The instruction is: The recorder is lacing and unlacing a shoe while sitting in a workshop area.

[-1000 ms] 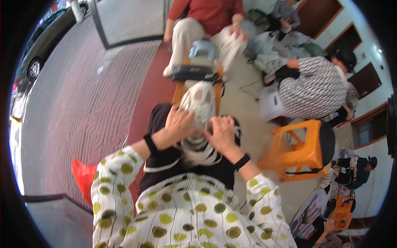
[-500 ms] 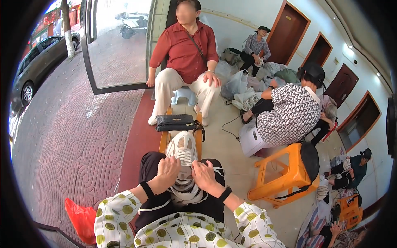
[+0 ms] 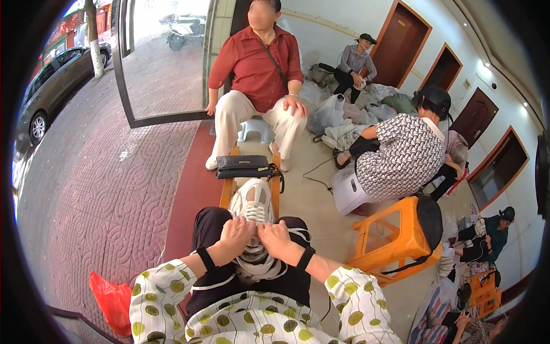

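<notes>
A white and beige sneaker [image 3: 253, 199] lies between my knees, toe pointing away from me, its white laces crossing the tongue. Both hands are at the lacing, nearly touching each other. My left hand [image 3: 236, 236] is closed in a pinch over the left side of the laces. From the right, my right hand [image 3: 276, 238] pinches at the same spot. The bit of lace between the fingers is mostly hidden. Below the hands more white shoe parts [image 3: 256, 268] show. A loose white lace end hangs over my right knee.
A black pouch [image 3: 244, 166] rests on the wooden frame [image 3: 228, 192] beyond the sneaker. Facing me sits a person in a red shirt [image 3: 258, 71]. An orange stool [image 3: 384, 235] and a seated person in a patterned shirt [image 3: 398, 157] are to the right. A red plastic bag [image 3: 112, 303] lies lower left.
My hands have drawn closer together over the laces, the right one moving left. The sneaker sits slightly higher in the picture.
</notes>
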`<state>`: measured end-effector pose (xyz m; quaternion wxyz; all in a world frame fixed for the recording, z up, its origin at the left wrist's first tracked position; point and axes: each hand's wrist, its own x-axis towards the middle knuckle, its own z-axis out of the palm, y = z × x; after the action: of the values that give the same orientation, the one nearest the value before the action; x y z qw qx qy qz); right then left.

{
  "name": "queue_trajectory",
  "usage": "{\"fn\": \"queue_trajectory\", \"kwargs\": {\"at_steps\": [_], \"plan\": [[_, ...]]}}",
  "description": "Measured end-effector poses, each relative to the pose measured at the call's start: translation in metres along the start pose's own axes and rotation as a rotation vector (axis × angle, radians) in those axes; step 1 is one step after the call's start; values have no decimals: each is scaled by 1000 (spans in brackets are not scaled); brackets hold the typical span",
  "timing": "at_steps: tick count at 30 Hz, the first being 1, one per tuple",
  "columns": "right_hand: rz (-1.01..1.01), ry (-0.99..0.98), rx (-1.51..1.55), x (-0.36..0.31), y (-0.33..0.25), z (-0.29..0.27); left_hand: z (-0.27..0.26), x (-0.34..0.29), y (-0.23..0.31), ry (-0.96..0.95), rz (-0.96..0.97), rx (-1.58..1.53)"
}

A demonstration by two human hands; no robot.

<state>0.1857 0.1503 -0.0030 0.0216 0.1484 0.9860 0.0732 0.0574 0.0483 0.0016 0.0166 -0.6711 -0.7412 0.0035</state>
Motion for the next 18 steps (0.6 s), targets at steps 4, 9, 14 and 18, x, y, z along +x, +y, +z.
{"fn": "queue_trajectory", "kwargs": {"at_steps": [4,9,14,18], "plan": [[2,-122,-67,11,-5,-2,1,5,6,-19,-17,55],[-32,-234,-81,17,-4,-5,8,4,3,4,30,202],[34,-182,-6,16,5,-10,2,8,2,-34,5,137],[10,98,113,8,13,7,7,5,-7,46,-33,-1]]}}
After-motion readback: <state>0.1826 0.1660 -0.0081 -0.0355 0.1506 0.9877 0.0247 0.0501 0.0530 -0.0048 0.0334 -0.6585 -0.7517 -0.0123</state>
